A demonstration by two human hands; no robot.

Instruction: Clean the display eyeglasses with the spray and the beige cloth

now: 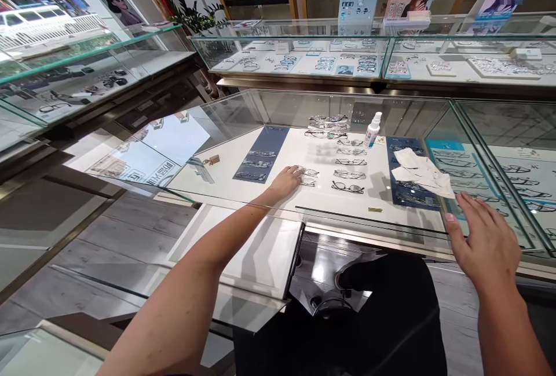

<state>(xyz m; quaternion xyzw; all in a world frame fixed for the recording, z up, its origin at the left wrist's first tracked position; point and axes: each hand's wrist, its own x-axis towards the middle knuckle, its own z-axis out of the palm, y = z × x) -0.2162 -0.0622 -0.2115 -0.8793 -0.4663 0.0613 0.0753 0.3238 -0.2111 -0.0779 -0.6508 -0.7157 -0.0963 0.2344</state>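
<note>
My left hand (286,181) reaches inside a glass display case (243,132), its fingers curled on a pair of glasses (307,176) lying on the white shelf. Other pairs of glasses (350,174) lie in rows just to the right. My right hand (484,240) rests flat and open on the glass top near the case's front edge, fingers spread. A crumpled white cloth (421,172) lies on the glass just beyond it. A small white spray bottle (372,130) stands on the glass farther back.
A pulled-out white drawer (264,260) sits below the case by my left arm. More glass counters with glasses stand at the left (78,83) and at the back (369,60). Posters and shelves line the far wall. My dark-trousered legs show below.
</note>
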